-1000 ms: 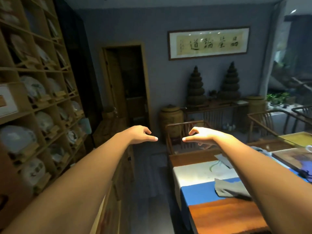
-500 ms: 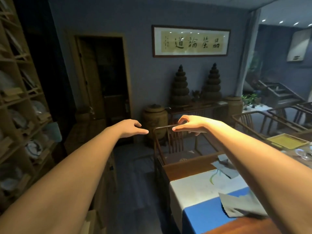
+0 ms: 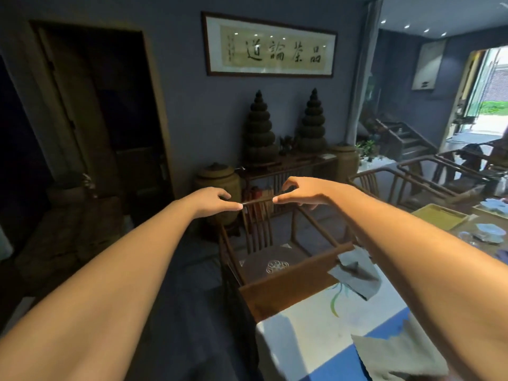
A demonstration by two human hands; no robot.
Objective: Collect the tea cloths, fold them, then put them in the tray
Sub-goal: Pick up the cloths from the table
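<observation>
Both my arms reach straight forward at chest height, above the floor and the table's far end. My left hand (image 3: 213,200) and my right hand (image 3: 298,192) hold nothing, fingers relaxed, their fingertips almost meeting. A grey tea cloth (image 3: 357,273) lies crumpled near the table's far end, below my right forearm. A second grey-beige cloth (image 3: 395,356) lies on the blue runner at the bottom right, partly hidden by my arm. A yellow-green tray (image 3: 439,217) sits on the table at the right.
A wooden chair (image 3: 264,243) with a round cushion stands at the table's (image 3: 288,290) far end. More chairs line the right side. Pale blue tea ware (image 3: 492,233) sits by the tray. A sideboard with jars stands against the back wall; a dark doorway is at left.
The view has swung right, away from the shelves, and nearer the table. My hands have come closer together, fingertips nearly touching.
</observation>
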